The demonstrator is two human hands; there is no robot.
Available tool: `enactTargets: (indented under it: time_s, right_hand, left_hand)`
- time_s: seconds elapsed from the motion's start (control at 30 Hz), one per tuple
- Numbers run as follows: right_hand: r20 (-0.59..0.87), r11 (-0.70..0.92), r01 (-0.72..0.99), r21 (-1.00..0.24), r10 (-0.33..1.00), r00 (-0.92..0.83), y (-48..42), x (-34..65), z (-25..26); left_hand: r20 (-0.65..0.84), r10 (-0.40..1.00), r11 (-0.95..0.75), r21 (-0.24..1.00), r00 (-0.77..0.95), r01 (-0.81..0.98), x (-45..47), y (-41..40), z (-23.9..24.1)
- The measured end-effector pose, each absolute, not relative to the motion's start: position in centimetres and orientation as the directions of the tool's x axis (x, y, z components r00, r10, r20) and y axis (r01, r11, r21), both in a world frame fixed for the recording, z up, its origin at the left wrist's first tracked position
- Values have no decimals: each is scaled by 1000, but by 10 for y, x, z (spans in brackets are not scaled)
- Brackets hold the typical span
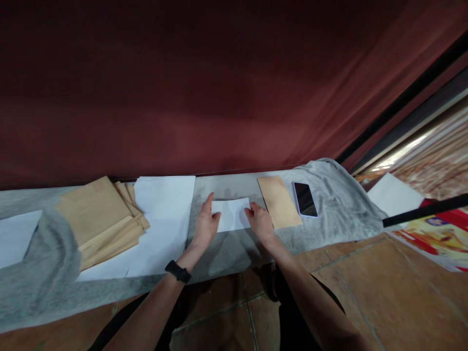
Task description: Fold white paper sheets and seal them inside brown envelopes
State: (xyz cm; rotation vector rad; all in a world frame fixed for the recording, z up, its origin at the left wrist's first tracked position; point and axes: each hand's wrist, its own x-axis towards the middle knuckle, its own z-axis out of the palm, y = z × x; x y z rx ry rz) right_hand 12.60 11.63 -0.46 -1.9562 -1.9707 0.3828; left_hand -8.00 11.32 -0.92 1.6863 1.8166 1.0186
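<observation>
In the head view, the white paper point(231, 215) is lying at the centre of the frame, between two hands. The left hand point(205, 222) is spreading thumb and forefinger wide at its left edge — whether they are pinching, one cannot tell. The right hand point(260, 222) is holding the right edge, thumb and finger set narrow. A brown envelope point(281, 202) and a phone point(305, 199) are lying right of centre; stacked envelopes point(98, 212) are resting partly on white sheets point(166, 219) at centre left.
</observation>
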Motion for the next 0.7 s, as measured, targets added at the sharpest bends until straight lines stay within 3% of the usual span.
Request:
enactTargets:
  time_s: [0.27, 0.43, 0.5, 0.63, 0.7]
  right_hand:
    - [68, 37, 944, -329, 998, -15, 110, 124, -8]
    - [162, 65, 955, -290, 987, -18, 107, 126, -3]
    - [216, 124, 929, -349, 975, -49, 105, 122, -4]
    - [253, 316, 750, -581, 946, -202, 98, 101, -14]
    - [234, 372, 691, -620, 928, -290, 93, 90, -19]
  left_hand:
    - [225, 974, -110, 555, -22, 825, -73, 104, -4]
    - [259, 965, -120, 314, 36, 942, -64, 90, -2]
    - [263, 961, -145, 229, 82, 963, -55, 83, -6]
    - [218, 925, -343, 125, 312, 931, -38, 72, -25]
    - [175, 917, -380, 104, 359, 919, -33, 70, -35]
